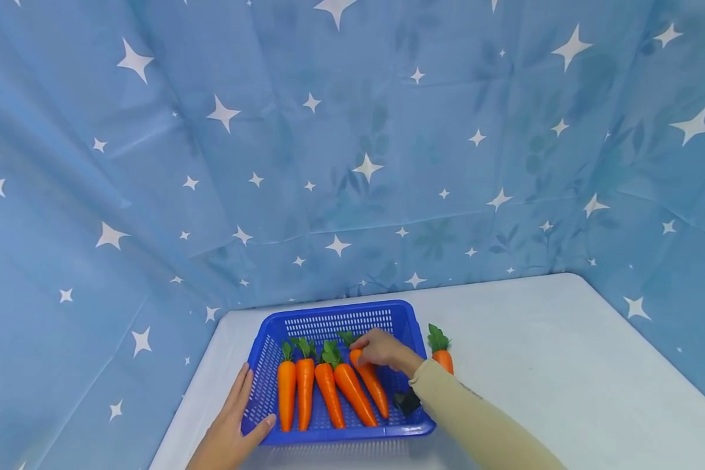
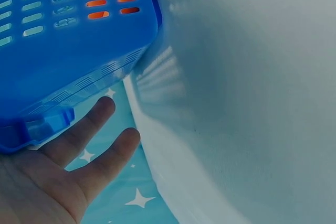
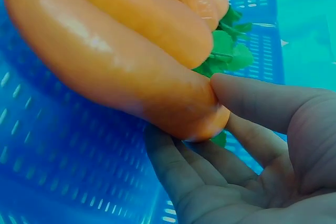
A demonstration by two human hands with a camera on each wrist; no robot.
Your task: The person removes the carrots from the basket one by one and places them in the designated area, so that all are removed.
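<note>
In the head view, my right hand reaches into a blue plastic basket and pinches the rightmost carrot in it near its leafy top. The right wrist view shows the thumb on one side of this carrot and fingers on the other. Its tip points toward the basket's near side. Several other orange carrots lie side by side to its left, green leaves toward the far wall. My left hand lies at the basket's left front corner, its fingers extended along the outside and its thumb near the front rim.
Outside the basket, another carrot lies on the white table, partly hidden by the right forearm. A small black object shows below the right wrist. Blue star-patterned cloth hangs behind the table and at both sides.
</note>
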